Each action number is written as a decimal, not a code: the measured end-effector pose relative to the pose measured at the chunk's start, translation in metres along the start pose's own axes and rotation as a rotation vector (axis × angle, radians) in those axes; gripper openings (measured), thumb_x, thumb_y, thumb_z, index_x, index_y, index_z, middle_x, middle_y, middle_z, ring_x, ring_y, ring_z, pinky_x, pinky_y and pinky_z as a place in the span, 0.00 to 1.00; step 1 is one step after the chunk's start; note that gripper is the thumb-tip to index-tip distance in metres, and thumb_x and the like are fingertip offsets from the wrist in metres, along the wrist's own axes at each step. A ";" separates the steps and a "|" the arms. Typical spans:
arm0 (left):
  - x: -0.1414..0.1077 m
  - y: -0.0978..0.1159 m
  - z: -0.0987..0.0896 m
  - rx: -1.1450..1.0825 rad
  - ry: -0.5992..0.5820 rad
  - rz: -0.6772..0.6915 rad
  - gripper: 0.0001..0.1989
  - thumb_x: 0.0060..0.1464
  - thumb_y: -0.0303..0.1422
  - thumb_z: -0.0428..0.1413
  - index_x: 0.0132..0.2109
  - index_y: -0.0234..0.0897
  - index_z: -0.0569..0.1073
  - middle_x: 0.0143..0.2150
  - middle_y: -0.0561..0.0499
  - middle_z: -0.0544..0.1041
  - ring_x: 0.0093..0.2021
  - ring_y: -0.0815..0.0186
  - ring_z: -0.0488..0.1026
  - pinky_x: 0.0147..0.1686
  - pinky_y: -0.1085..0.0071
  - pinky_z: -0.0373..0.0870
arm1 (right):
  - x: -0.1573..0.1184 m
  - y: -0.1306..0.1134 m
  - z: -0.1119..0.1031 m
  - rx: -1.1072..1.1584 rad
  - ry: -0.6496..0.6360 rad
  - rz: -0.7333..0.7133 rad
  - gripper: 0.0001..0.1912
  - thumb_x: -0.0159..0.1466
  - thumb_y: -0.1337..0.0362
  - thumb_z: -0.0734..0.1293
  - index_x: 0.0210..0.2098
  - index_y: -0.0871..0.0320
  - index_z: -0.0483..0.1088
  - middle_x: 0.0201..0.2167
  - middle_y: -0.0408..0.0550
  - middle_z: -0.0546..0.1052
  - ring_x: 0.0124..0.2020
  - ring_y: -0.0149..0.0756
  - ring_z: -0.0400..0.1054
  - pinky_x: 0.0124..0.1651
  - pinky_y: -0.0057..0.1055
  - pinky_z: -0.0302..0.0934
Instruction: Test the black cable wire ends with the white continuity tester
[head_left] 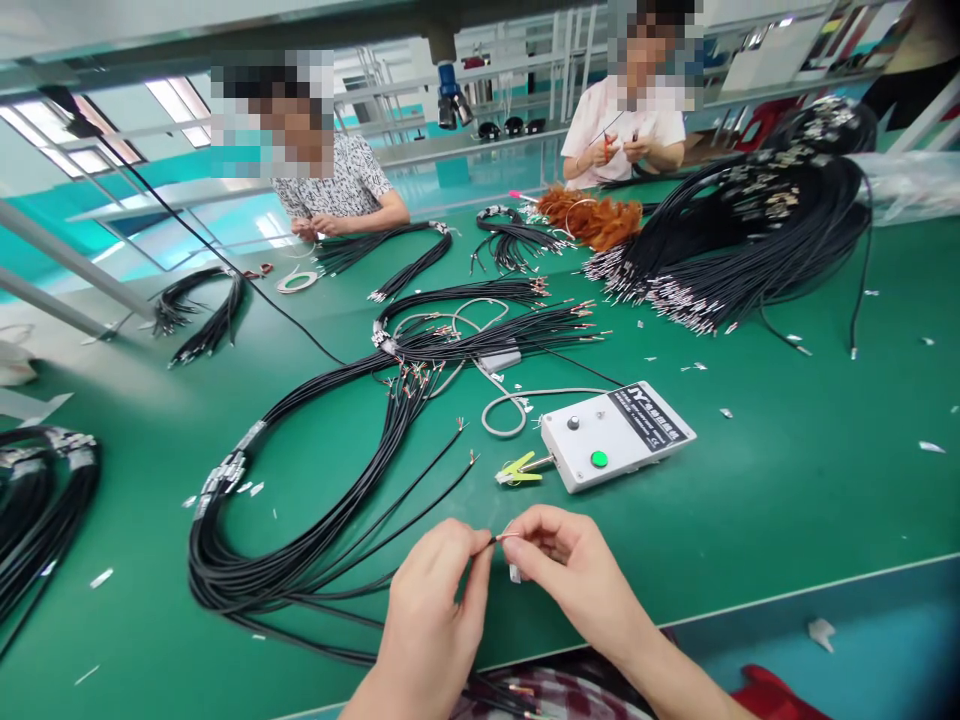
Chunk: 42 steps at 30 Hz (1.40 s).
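Observation:
Near the table's front edge, my left hand (439,600) pinches the end of a black cable (491,541). My right hand (574,565) closes its thumb and forefinger on the thin bare wires coming out of that same end, so the two hands nearly touch. A small white scrap (515,574) shows just under my right fingers. Left of my hands curves a large bundle of black cables (225,560), bound with white ties. Beyond my hands stands a grey box (615,435) with a green button, a black knob and a yellow clip (519,470).
More black cable bundles lie at the far left (52,510), and a big heap (757,220) rises at the back right beside an orange-brown bundle (589,215). White scraps dot the green table (787,480). Across it sit two people (352,180) (626,135).

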<state>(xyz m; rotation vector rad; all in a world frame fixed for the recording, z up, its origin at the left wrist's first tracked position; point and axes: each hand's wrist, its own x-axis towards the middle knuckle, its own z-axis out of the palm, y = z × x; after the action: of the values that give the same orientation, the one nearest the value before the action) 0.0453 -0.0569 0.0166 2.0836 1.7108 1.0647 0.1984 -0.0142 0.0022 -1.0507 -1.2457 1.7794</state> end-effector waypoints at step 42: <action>-0.002 -0.014 0.023 -0.060 -0.459 0.009 0.09 0.60 0.22 0.47 0.36 0.38 0.68 0.39 0.48 0.73 0.40 0.59 0.69 0.41 0.64 0.69 | -0.014 0.034 -0.046 -0.497 0.256 -0.181 0.13 0.67 0.54 0.62 0.41 0.56 0.73 0.37 0.50 0.77 0.39 0.40 0.71 0.45 0.35 0.66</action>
<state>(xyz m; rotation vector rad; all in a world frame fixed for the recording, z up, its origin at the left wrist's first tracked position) 0.0499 -0.0493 -0.0086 2.0909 1.4239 0.5671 0.2425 -0.0191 -0.0361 -1.3395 -1.6002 1.1791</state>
